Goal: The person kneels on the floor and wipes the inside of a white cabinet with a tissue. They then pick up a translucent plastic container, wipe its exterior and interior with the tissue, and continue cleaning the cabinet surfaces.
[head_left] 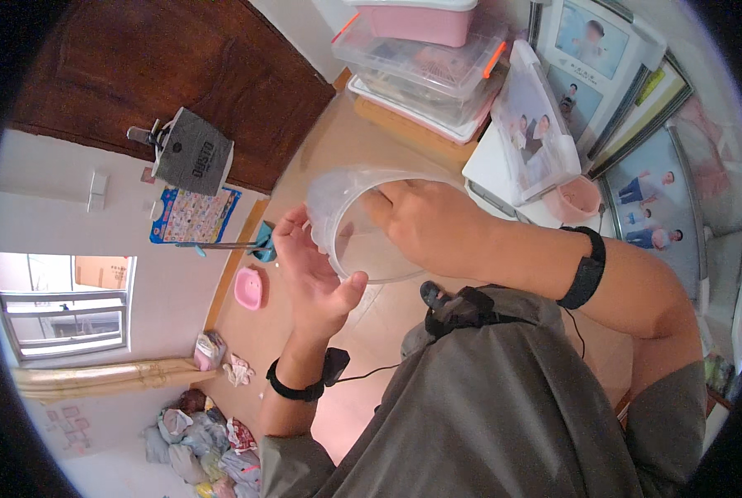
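Note:
A translucent plastic tub (pixel 325 199) is held up in front of me, tipped so that its round mouth faces me. My left hand (pixel 314 278) grips it from the left side, with the thumb at the rim and the fingers behind the wall. Through the mouth reaches my right hand (pixel 429 228), its fingers bent inside the tub. Their tips are partly hidden, and I cannot make out whether anything is between them. Black bands circle both of my wrists.
Stacked storage boxes (pixel 420 79) stand at the far wall, with framed photos (pixel 653 203) and a pink pot (pixel 574 199) to the right. A pink basin (pixel 249 288) is on the floor. A grey bag (pixel 195 153) hangs by the wooden door (pixel 155 66). Bags are heaped (pixel 205 448) lower left.

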`<state>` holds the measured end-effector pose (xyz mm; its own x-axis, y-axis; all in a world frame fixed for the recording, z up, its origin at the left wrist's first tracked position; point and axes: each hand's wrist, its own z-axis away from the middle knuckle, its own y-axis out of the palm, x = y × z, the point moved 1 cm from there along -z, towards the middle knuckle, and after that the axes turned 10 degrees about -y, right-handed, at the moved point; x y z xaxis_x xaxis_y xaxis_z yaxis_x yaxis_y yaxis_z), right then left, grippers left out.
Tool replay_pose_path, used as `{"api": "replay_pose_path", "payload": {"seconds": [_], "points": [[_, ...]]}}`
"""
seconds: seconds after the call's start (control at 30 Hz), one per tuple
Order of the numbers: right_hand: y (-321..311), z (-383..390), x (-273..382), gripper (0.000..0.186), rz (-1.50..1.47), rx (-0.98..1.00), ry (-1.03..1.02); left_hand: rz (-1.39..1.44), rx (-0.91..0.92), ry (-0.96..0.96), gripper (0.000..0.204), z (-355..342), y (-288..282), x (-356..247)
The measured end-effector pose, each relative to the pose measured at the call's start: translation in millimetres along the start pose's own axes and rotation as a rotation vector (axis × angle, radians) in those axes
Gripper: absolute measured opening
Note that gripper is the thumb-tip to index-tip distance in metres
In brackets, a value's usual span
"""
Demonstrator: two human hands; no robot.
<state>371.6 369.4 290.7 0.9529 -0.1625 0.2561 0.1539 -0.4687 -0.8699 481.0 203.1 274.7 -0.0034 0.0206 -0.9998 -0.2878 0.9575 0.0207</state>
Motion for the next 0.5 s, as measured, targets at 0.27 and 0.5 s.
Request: {"api": "replay_pose_path", "payload": {"seconds": [0.27, 0.5], "points": [[10.0, 2.1, -2.6, 0.041, 0.117, 0.058, -0.116, 0.084, -0.016, 0.032, 0.101, -0.5, -4.1, 1.0], [9.4, 1.6, -5.2, 0.036, -0.013, 0.193, -0.238, 0.083, -0.025, 0.022, 0.102, -3.1, -3.6, -2.1]]}}
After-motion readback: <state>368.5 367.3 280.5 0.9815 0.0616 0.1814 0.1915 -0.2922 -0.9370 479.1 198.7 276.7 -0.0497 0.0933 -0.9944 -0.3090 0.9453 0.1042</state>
